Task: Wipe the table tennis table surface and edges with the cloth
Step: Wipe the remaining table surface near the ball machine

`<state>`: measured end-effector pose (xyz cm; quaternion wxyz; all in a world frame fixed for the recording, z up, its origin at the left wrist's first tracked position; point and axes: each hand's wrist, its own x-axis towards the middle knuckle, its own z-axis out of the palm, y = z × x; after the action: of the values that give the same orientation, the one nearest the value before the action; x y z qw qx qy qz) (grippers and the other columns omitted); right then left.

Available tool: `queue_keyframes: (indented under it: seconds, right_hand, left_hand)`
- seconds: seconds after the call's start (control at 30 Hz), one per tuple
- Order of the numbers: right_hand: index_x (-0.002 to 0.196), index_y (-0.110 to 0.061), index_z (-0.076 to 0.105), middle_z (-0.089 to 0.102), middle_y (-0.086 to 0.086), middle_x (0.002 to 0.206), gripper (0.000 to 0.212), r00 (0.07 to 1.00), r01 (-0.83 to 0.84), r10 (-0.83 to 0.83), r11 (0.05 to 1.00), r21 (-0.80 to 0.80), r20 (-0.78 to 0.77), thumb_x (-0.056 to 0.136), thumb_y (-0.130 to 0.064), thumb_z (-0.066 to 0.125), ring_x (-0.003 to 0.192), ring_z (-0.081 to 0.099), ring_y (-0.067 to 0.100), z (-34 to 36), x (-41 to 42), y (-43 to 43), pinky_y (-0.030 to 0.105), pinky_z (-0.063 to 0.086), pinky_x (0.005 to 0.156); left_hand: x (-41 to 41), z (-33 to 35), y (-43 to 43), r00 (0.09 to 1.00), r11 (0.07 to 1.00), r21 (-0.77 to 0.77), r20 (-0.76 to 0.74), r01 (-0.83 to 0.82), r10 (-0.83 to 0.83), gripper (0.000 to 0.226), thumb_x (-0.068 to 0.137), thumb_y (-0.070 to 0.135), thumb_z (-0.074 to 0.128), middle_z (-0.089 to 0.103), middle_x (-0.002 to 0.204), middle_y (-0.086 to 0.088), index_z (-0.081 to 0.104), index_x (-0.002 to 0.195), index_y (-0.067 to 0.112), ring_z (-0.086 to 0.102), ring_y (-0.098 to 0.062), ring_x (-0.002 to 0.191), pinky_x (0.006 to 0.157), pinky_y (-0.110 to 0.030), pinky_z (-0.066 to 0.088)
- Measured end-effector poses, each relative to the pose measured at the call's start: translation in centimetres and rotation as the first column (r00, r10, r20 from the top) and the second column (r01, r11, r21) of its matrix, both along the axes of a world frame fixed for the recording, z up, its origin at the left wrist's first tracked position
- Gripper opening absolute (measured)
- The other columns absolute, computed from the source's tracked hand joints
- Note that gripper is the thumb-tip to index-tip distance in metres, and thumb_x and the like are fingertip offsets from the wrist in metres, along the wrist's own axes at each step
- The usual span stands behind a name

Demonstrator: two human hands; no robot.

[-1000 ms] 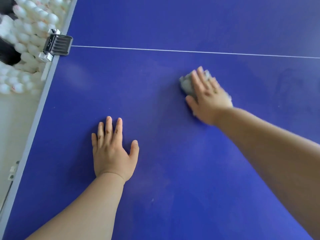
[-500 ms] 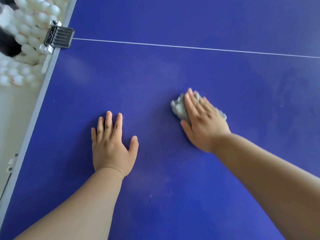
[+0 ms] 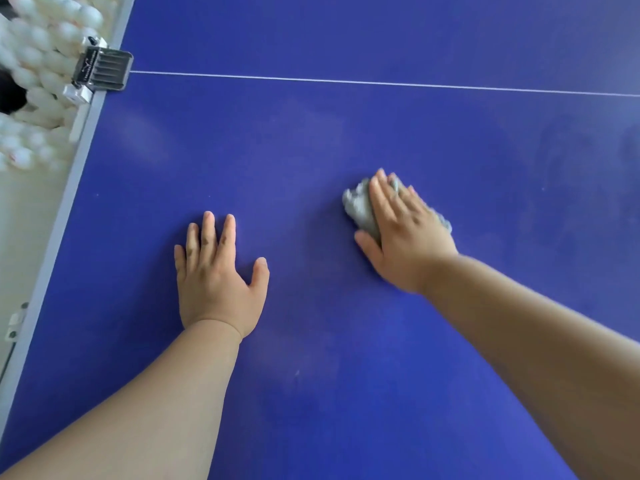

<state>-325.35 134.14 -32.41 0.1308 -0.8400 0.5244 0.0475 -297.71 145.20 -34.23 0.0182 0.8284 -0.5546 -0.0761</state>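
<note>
On the blue table, I am seeing the right hand pressing the grey cloth with straight fingers, the left hand lying spread flat.

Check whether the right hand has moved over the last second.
Yes. The right hand, pressing the cloth, has drawn back toward the person, farther from the white line.

A: What is pressed under the right hand?
B: A crumpled grey cloth is pinned to the blue table by straight fingers.
A: And the left hand?
B: It is laid flat on the table, well apart from the cloth. Beyond it, to its left, a clamp and white balls are seen.
</note>
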Motion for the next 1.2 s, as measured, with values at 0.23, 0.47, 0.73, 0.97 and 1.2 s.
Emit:
queue_keyframes:
  seconds: [0.23, 0.47, 0.73, 0.97, 1.2]
  right_hand:
    - [0.165, -0.007, 0.007, 0.007, 0.012, 0.173, 0.086, 0.992, 0.122, -0.122, 0.992, 0.010, 0.030, 0.101, -0.062, 0.026, 0.160, 0.004, 0.029, 0.1, 1.5, 0.1, 0.040, 0.005, 0.130]
    - [0.166, -0.015, 0.007, 0.003, 0.003, 0.174, 0.085, 0.983, -0.183, 0.183, 0.983, 0.021, -0.030, 0.101, -0.066, 0.026, 0.161, 0.003, 0.021, -0.1, -3.0, 3.2, 0.044, 0.013, 0.130]
    - [0.164, -0.033, 0.012, 0.003, 0.002, 0.174, 0.071, 0.998, 0.067, -0.066, 0.998, -0.012, 0.022, 0.100, -0.064, 0.017, 0.160, 0.004, 0.026, 0.0, 2.5, -5.0, 0.038, -0.001, 0.128]
    - [0.161, -0.026, 0.036, 0.018, 0.003, 0.173, 0.055, 0.935, -0.334, 0.336, 0.942, -0.039, 0.110, 0.108, -0.042, 0.037, 0.159, 0.018, 0.028, -0.7, 0.4, 11.9, 0.044, 0.012, 0.130]
    - [0.165, -0.025, 0.022, 0.013, -0.004, 0.173, 0.066, 0.996, -0.052, 0.053, 0.999, -0.007, 0.067, 0.104, -0.049, 0.035, 0.160, 0.011, 0.024, -0.4, -0.9, -1.1, 0.046, 0.016, 0.129]
  left_hand:
    - [0.1, -0.1, 0.1, 1.000, 1.000, -0.003, 0.006, 0.004, -0.004, 0.080, 0.092, 0.062, 0.029, 0.011, 0.173, -0.002, 0.020, 0.163, 0.027, 0.009, -0.029, 0.158, 0.129, -0.053, 0.010]
    - [0.0, -0.1, 0.0, 1.000, 1.000, 0.005, 0.010, 0.011, -0.011, 0.081, 0.092, 0.063, 0.027, 0.011, 0.173, -0.002, 0.020, 0.164, 0.026, 0.009, -0.029, 0.158, 0.129, -0.053, 0.011]
    - [0.0, -0.2, 0.1, 1.000, 1.000, 0.008, 0.019, 0.005, -0.005, 0.082, 0.091, 0.063, 0.027, 0.010, 0.174, -0.001, 0.019, 0.164, 0.027, 0.009, -0.029, 0.159, 0.129, -0.052, 0.010]
    - [-0.1, 0.0, 0.0, 1.000, 1.000, 0.012, 0.012, 0.002, -0.003, 0.082, 0.091, 0.063, 0.027, 0.009, 0.174, -0.002, 0.018, 0.164, 0.027, 0.008, -0.029, 0.159, 0.129, -0.052, 0.009]
    - [-0.1, -0.1, 0.1, 1.000, 1.000, -0.010, 0.017, 0.008, -0.008, 0.081, 0.091, 0.063, 0.028, 0.013, 0.173, -0.003, 0.022, 0.163, 0.026, 0.012, -0.031, 0.158, 0.128, -0.053, 0.012]
